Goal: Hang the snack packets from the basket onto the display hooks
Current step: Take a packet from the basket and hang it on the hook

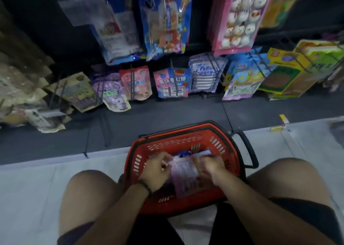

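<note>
A red basket (168, 144) sits on the pale floor (33, 189) between the person's knees, its black handle (248, 149) folded out to the right. Both hands are down inside it. The left hand (156, 168), a dark band (145, 186) on its wrist, has its fingers curled on the left edge of a pink-purple packet (183, 172). The right hand (212, 166) grips the packet's right edge with bent fingers. The packet lies flat on top of other packets, a blue one (183, 154) showing behind. Ahead, dark hooks (174, 70) hold 2 rows of hanging snacks (172, 83).
</note>
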Motion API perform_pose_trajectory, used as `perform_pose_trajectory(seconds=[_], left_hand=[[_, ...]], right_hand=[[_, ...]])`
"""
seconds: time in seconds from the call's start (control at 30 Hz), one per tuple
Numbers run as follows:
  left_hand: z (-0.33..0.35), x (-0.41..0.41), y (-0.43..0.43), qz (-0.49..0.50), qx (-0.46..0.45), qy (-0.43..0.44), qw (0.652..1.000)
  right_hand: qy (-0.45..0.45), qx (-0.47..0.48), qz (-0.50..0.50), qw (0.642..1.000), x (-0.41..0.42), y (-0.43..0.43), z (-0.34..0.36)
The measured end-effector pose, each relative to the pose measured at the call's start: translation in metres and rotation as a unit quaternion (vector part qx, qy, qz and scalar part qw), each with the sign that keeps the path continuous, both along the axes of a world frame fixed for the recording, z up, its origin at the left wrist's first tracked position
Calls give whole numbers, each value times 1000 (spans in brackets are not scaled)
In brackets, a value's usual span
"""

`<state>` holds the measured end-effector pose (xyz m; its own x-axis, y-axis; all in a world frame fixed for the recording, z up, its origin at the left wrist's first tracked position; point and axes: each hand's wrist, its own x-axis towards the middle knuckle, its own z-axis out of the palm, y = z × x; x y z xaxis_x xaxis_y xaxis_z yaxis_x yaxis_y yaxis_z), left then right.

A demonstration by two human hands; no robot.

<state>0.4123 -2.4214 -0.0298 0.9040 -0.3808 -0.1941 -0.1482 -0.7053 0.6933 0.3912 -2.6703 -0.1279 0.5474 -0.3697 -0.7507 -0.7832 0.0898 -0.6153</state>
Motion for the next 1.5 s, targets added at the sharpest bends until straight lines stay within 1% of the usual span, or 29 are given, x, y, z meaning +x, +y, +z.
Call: perform_pose_trajectory(seconds=[0.07, 0.13, 0.17, 0.23, 0.27, 0.3, 0.37, 0.43, 0.47, 0.5, 0.53, 0.57, 0.63, 0.73, 0.83, 0.93, 1.0, 1.1, 1.2, 1.23, 1.27, 1.33, 1.43, 1.5], left_hand=[[-17, -6, -2, -18, 26, 50, 998], [-23, 0, -6, -49, 45, 92, 994], [-25, 4, -7, -57, 44, 104, 992], [-27, 10, -9, -61, 35, 105, 992], [-25, 11, -9, -59, 36, 100, 993], [-24, 13, -10, -54, 40, 101, 993], [-27, 18, -10, -36, 52, 109, 992], [-30, 21, -11, -29, 61, 126, 990], [-35, 22, -10, -25, 62, 127, 990], [-37, 24, -11, -20, 62, 128, 990], [-40, 25, -12, -15, 62, 129, 990], [-42, 26, -12, -8, 59, 129, 990], [-47, 28, -12, -1, 55, 137, 989], [-55, 27, -13, 0, 68, 156, 985], [-58, 30, -13, -4, 71, 174, 982], [-56, 29, -15, -2, 76, 181, 980], [-56, 28, -16, 2, 72, 189, 979], [-63, 23, -16, -12, 86, 194, 977], [-63, 16, -17, -18, 98, 187, 977], [-61, 13, -17, -21, 104, 190, 976], [-60, 11, -16, -26, 111, 195, 974], [-60, 12, -13, -35, 126, 203, 970], [-62, 18, -10, -33, 126, 200, 971], [-60, 24, -12, -20, 118, 199, 973]], right_hand=[[31, -3, 20, 999, -13, 12, 2], [43, -12, 103, 994, -18, 22, 8], [46, -20, 114, 992, -19, 24, 11], [10, -98, 101, 990, -17, 22, -12], [-11, -129, 119, 984, -12, 21, -21], [26, -165, 171, 971, -9, 20, -42], [93, -158, 247, 952, 0, 11, -77], [93, -195, 319, 923, 17, -1, -102], [84, -201, 377, 900, 25, -8, -111], [87, -203, 419, 881, 35, -10, -105], [77, -233, 461, 852, 42, -11, -92], [63, -243, 507, 825, 50, -13, -77], [55, -267, 555, 786, 56, -16, -63], [71, -271, 592, 756, 64, -16, -60], [120, -272, 617, 729, 64, -16, -64], [127, -250, 637, 718, 55, -23, -69], [103, -271, 640, 712, 54, -26, -70], [61, -274, 639, 716, 63, -25, -75], [96, -250, 644, 717, 69, -23, -74], [92, -270, 641, 712, 69, -22, -71], [88, -289, 648, 700, 68, -19, -65], [76, -291, 657, 691, 71, -16, -58], [86, -283, 644, 705, 82, -8, -45], [106, -253, 633, 724, 87, -4, -29]])
